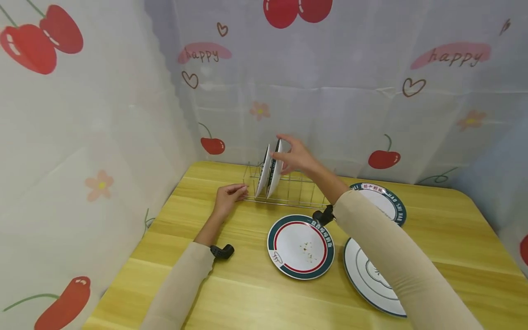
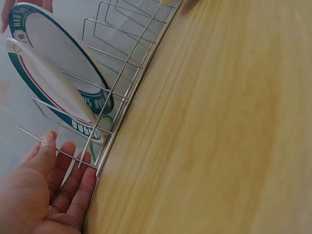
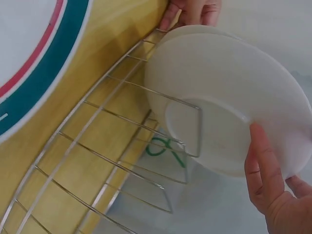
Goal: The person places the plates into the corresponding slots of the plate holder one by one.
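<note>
A wire dish rack stands on the table near the back. Two white plates with dark green rims are upright in its left part: a left plate and a right plate. My right hand holds the right plate by its upper edge, fingers against its white back in the right wrist view. At the rack's left end, my left hand grips the end wires between thumb and fingers.
On the wooden table, a green-rimmed plate with a red ring and small specks lies before the rack. A ringed white plate and another green-rimmed plate lie to the right, partly hidden by my right sleeve. A cherry-print curtain hangs behind.
</note>
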`<state>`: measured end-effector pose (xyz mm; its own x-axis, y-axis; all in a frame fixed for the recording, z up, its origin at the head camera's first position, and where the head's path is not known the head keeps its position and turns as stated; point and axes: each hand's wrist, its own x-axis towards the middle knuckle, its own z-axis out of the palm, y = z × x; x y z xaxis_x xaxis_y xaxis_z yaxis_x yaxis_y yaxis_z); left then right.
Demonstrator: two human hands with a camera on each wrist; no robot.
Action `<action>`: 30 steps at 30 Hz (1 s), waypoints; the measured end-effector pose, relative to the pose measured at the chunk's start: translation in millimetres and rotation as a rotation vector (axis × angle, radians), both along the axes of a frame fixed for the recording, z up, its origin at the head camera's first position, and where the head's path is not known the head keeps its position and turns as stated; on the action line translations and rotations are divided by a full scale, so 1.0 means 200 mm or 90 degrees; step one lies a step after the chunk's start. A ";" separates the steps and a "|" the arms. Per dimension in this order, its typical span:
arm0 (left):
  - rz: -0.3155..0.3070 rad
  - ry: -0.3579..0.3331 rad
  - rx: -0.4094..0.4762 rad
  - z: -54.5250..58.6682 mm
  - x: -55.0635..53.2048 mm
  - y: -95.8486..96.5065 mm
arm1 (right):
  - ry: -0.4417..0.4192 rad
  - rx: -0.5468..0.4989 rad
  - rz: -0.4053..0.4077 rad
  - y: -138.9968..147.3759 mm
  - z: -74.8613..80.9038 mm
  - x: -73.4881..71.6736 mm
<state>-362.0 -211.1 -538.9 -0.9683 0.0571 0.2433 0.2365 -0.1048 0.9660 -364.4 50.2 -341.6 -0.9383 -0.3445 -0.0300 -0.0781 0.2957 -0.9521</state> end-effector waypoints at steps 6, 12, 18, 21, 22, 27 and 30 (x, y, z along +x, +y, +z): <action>0.001 -0.007 0.007 0.01 0.01 0.02 | -0.003 -0.004 -0.010 0.00 -0.05 0.01; 0.003 -0.006 -0.017 0.03 0.02 0.01 | 0.026 0.003 -0.001 0.01 -0.07 0.04; 0.012 -0.004 -0.020 0.01 0.01 0.01 | 0.049 0.060 -0.018 0.07 -0.07 0.12; 0.013 -0.005 -0.019 0.01 0.01 0.02 | 0.064 0.073 -0.027 0.16 -0.08 0.19; 0.012 -0.003 -0.019 0.01 0.01 0.02 | 0.072 0.077 -0.028 0.19 -0.09 0.22; 0.001 0.004 -0.011 0.01 0.00 0.02 | 0.091 0.114 -0.040 0.38 -0.11 0.39; 0.000 -0.001 -0.010 0.01 0.00 0.01 | 0.094 0.150 -0.055 0.50 -0.11 0.50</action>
